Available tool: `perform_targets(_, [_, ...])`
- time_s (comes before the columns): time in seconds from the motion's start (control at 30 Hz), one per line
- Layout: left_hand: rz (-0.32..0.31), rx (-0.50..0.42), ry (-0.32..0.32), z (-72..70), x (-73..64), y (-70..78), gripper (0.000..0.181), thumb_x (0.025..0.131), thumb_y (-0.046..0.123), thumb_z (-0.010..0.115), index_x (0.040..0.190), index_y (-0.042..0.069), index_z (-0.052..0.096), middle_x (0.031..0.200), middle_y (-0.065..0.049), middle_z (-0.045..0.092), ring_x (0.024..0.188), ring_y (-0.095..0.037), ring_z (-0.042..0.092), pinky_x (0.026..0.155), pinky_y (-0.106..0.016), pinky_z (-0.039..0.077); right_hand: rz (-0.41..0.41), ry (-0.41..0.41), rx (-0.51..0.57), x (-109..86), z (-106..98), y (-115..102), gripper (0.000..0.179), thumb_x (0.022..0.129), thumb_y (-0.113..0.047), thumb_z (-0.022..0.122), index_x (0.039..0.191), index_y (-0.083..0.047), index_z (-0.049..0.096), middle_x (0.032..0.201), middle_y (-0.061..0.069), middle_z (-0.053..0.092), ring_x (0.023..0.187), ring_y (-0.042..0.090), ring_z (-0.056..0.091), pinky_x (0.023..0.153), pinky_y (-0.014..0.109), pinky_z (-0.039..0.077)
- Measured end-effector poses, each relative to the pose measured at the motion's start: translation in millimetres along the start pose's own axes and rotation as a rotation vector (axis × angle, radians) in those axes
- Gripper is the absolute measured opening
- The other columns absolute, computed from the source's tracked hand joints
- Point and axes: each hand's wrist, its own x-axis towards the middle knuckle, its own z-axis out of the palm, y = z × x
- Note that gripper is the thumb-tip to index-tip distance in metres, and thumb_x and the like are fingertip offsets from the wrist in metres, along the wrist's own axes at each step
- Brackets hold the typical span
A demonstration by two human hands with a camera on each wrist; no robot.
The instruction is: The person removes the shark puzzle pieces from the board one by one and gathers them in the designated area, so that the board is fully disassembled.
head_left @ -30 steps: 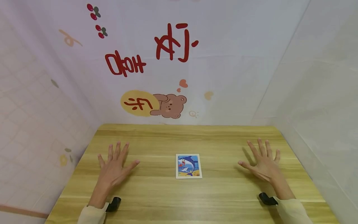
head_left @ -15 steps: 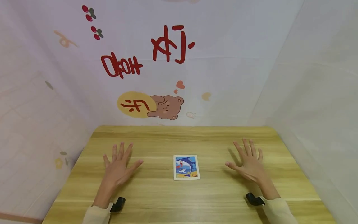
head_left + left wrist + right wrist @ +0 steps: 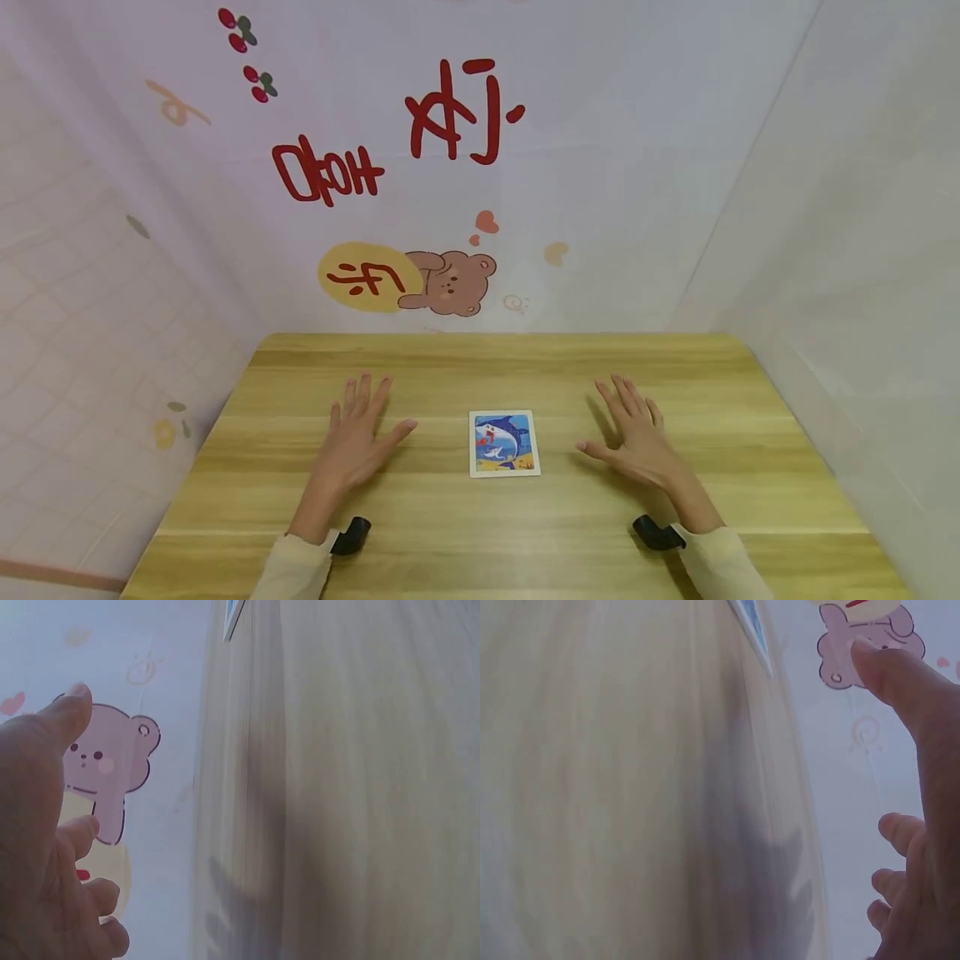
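A small rectangular picture puzzle (image 3: 505, 443) with a white border lies flat on the wooden table; it shows a blue shark-like fish, a smaller white one and a sandy bottom. My left hand (image 3: 356, 442) is to its left, fingers spread and thumb pointing toward it, holding nothing. To its right my right hand (image 3: 633, 442) also has its fingers extended, with nothing in them. Both wrist views show a hand above the tabletop casting a shadow, and only a corner of the puzzle (image 3: 234, 619) at the top edge.
The wood-grain table (image 3: 480, 533) ends at a white back wall (image 3: 600, 167) printed with a bear, hearts, cherries and red characters. White side walls (image 3: 862, 250) stand left and right. Black wrist mounts (image 3: 351, 536) sit at both cream sleeves.
Both hands have moved inward toward the puzzle, the left to the right and the right to the left. The puzzle lies where it was; the head view shifted slightly.
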Motion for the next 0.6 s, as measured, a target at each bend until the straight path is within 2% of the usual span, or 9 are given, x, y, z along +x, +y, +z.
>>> perform_targets(0.2, [0.015,-0.046,-0.009,7.2,5.7,11.6,0.089,0.097,0.07,0.051,0.166,0.027,0.015,0.173,-0.018,0.005,0.159,-0.043,0.002,0.122,-0.07,0.01,-0.022,-0.027,0.058,6.4,7.7,-10.9,0.111,0.082,-0.06,0.078,0.166,-0.021,0.016,0.171,0.018,0.012,0.157,0.046,0.011,0.113,0.077,0.017])
perform_targets(0.43, [0.031,-0.101,-0.008,11.7,10.4,20.7,0.088,0.098,0.069,0.05,0.166,0.026,0.016,0.173,-0.016,0.006,0.159,-0.042,0.009,0.123,-0.066,0.017,-0.039,-0.068,0.134,12.6,20.4,-28.8,0.114,0.078,-0.058,0.083,0.165,-0.02,0.019,0.172,0.015,0.014,0.157,0.043,0.014,0.113,0.075,0.027])
perform_targets(0.6, [0.008,-0.155,-0.004,15.7,9.1,24.1,0.083,0.099,0.066,0.052,0.165,0.03,0.017,0.173,-0.012,0.012,0.155,-0.044,0.025,0.117,-0.069,0.028,-0.056,-0.104,0.164,17.6,31.7,-39.9,0.114,0.078,-0.057,0.084,0.165,-0.02,0.021,0.172,0.011,0.013,0.157,0.04,0.015,0.113,0.072,0.03])
